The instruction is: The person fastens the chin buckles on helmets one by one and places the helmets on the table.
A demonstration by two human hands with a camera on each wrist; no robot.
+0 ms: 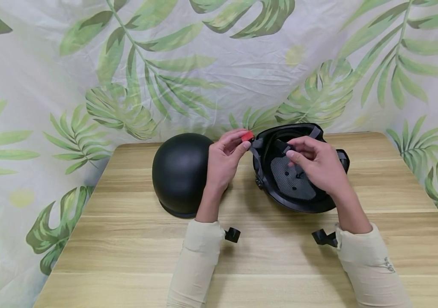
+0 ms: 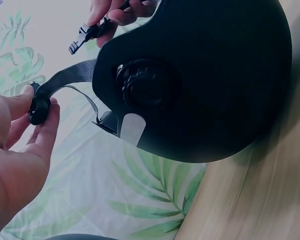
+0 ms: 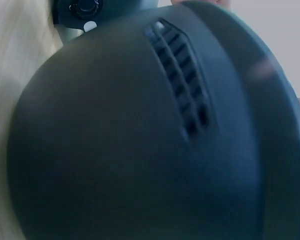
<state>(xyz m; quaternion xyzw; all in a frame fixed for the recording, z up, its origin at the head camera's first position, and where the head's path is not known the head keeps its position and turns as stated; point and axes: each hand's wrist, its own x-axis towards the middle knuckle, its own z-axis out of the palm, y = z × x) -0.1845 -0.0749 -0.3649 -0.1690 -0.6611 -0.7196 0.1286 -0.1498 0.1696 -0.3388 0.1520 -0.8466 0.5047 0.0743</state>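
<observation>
Vented helmet (image 1: 293,188), illegible sleeve marking (image 1: 388,265)

Two helmets (image 1: 182,171) (image 1: 292,180), two hands (image 1: 222,161) (image 1: 320,166), two sleeves (image 1: 197,261) (image 1: 369,265), one red buckle part (image 1: 247,136), one wood-grain table (image 1: 272,273), one leaf-printed cloth (image 1: 242,55).

We note a black helmet (image 1: 293,206) with grey patterned padding (image 1: 292,177), open side toward us, on a light wood-grain counter (image 1: 126,256). At its left edge, the left hand (image 1: 224,160) pinches a small red plastic piece (image 1: 247,136); over the opening, the right hand (image 1: 320,164) pinches a small black piece (image 1: 282,146). A smooth matte-black domed helmet (image 1: 182,171), partly hidden by the left hand, sits dome up. Behind: white cloth (image 1: 242,77) printed with green leaves.
</observation>
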